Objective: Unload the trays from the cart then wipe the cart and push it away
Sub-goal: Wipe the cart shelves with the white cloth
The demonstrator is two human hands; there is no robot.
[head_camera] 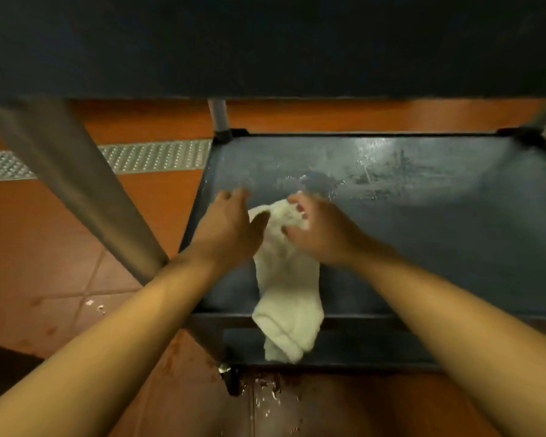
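I look down under the cart's dark upper shelf (265, 42) at its lower shelf (423, 216), dark blue and streaked with wet smears. A white cloth (287, 279) hangs over the lower shelf's near left part, its tail drooping past the front rim. My right hand (312, 228) is closed on the cloth's top end. My left hand (230, 225) is right beside it, fingers spread, thumb touching the cloth's edge. No trays are in view.
A grey cart leg (76, 184) slants across the left. Further legs stand at the shelf's far corners (219, 118). The orange tile floor (44, 247) has a metal drain grate (139, 156) and a puddle near the front caster (230, 376).
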